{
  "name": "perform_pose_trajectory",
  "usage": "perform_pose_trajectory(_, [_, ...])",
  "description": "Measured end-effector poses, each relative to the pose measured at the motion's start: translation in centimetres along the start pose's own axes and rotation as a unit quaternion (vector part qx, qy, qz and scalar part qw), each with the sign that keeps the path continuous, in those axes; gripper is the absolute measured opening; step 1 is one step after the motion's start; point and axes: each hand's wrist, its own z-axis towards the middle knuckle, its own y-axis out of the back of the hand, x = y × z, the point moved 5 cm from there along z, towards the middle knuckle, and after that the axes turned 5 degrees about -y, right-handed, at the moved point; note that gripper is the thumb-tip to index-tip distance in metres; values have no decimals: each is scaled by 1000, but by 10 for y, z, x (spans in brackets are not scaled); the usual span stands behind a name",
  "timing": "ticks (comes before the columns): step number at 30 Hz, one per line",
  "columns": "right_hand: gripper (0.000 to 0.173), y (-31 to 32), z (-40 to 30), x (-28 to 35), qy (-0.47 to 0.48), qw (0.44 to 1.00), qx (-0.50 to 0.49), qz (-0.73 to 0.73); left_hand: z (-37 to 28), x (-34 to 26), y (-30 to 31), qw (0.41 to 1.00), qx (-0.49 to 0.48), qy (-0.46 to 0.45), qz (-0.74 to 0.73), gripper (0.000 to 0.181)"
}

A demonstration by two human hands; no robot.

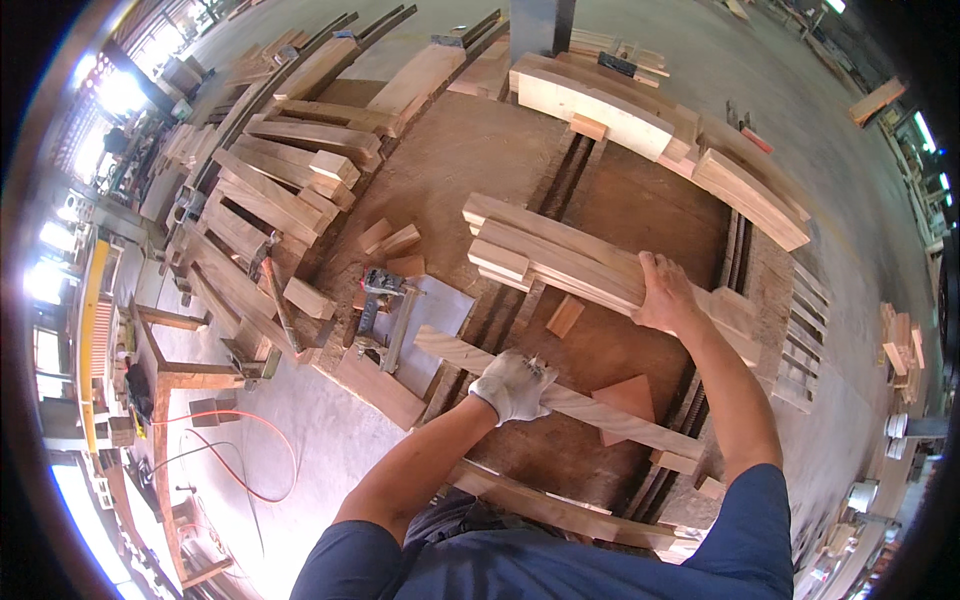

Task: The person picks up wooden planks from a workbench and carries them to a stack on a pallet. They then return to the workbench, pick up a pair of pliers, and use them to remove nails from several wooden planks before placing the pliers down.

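Observation:
My left hand, in a whitish work glove, is closed around a long narrow wooden board that lies slantwise close to my body. Bare and spread, my right hand rests on the right part of a stack of wooden boards farther out; its fingers reach over the top edge, and whether they grip is hidden. A pneumatic nail gun lies left of the board on a pale sheet. Between board and stack are a small wood block and a reddish flat piece.
A claw hammer lies among many wooden beams at the left. Thick beams stand beyond the stack, beside a metal column. An orange hose loops over the floor at lower left. Another curved beam is against my waist.

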Motion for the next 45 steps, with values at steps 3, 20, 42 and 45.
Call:
perform_pose_trajectory(3, [98,-5,-19,13,-11,999,21,32,-3,1,-4,999,-35,1,-10,75])
perform_pose_trajectory(20, [85,-16,-26,17,-9,998,-38,53,85,-31,-5,589,-244,139,-758,75])
perform_pose_trajectory(42, [115,114,-131,66,-76,933,209,284,-8,-80,21,318,-256,-95,-908,45])
perform_pose_trajectory(45, [112,132,-166,118,-92,919,209,323,-42,-96,29,266,-208,-163,-927,60])
